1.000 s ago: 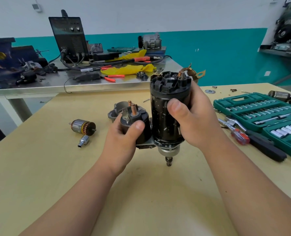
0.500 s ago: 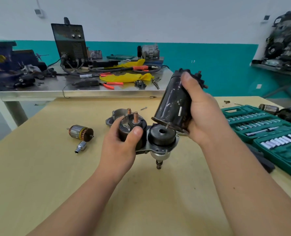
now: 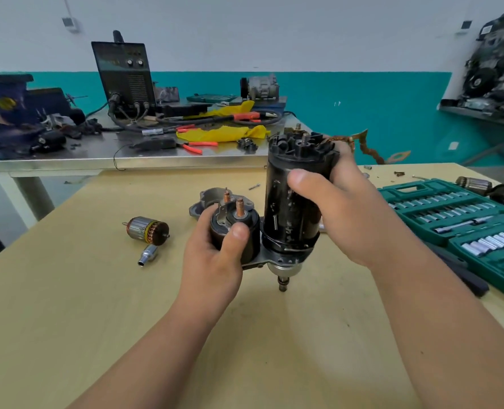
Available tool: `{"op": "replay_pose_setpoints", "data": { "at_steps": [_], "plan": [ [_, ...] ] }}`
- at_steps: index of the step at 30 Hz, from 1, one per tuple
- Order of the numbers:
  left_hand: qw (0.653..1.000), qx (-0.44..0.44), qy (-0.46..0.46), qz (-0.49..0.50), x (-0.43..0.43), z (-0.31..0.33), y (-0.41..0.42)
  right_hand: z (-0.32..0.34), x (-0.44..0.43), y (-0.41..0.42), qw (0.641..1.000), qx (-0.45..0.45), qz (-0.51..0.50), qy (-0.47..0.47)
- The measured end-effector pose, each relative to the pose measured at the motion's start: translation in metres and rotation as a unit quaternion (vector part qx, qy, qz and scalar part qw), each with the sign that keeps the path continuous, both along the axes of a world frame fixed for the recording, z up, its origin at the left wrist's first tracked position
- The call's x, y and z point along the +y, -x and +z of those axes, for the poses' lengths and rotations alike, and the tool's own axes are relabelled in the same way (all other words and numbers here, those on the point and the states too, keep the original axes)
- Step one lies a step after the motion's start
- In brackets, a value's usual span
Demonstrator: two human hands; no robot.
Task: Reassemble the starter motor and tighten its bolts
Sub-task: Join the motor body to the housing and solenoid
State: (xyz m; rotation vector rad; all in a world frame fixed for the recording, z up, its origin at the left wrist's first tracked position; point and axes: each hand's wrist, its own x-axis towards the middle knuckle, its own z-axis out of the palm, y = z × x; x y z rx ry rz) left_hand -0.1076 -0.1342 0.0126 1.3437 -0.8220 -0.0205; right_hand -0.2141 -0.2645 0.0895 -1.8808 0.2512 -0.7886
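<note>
Mid-bench, held pinion end down: the starter motor (image 3: 277,231). I can't tell if the shaft tip touches the bench (image 3: 97,305).
- Left hand (image 3: 215,255): fingers wrapped round the solenoid (image 3: 236,225), thumb pressed on its front.
- Right hand (image 3: 342,214): fingers clamped round the black motor housing (image 3: 286,202), thumb across it. The housing stands upright on the drive end, apparently seated.
- No through-bolts visible in place, so judged not yet fastened.

Risks:
- Only grip keeps the housing on. Loosen the right hand or tilt the unit and it could lift off or go askew.
- The braided copper lead (image 3: 368,149) hangs free behind the brush end. It could get pinched under the end cover or snag.
- An armature (image 3: 147,228) lies loose to the left, with a socket (image 3: 147,255) just beside it. I can't tell if it belongs to this unit. If it does, the housing has to come off again.
- A grey end cover (image 3: 206,199) sits behind the solenoid, unfitted.

Containers: a green socket case (image 3: 421,184) lies open at the right. It holds rows of sockets (image 3: 486,242) in slots and an extension bar (image 3: 457,224) in the middle tray. A few small screws (image 3: 398,173) lie loose on the bench beyond it.
</note>
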Motion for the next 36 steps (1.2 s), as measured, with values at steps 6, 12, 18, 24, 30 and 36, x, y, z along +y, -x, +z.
{"op": "replay_pose_setpoints", "data": {
  "at_steps": [6, 12, 18, 24, 30, 36],
  "plan": [
    [1.0, 0.003, 0.01, -0.018, -0.001, 0.001, 0.001, 0.001, -0.009, 0.005, 0.992, 0.021, -0.035, 0.116],
    [0.999, 0.026, 0.01, -0.03, 0.0, 0.001, -0.005, -0.015, -0.012, 0.0, 0.994, -0.062, 0.077, 0.056],
    [0.999, 0.028, 0.008, -0.03, -0.002, 0.0, -0.008, -0.014, -0.012, -0.008, 0.994, -0.062, 0.072, 0.061],
    [0.998, 0.046, 0.006, -0.039, -0.004, 0.002, -0.012, -0.019, -0.012, -0.014, 0.996, -0.057, 0.061, 0.044],
    [0.996, 0.05, -0.008, -0.073, -0.011, 0.009, -0.017, -0.023, -0.015, -0.019, 0.998, -0.055, 0.037, 0.021],
    [0.996, 0.07, -0.031, -0.044, -0.029, 0.013, -0.022, -0.023, -0.023, -0.021, 0.998, -0.057, 0.002, 0.003]
  ]
}}
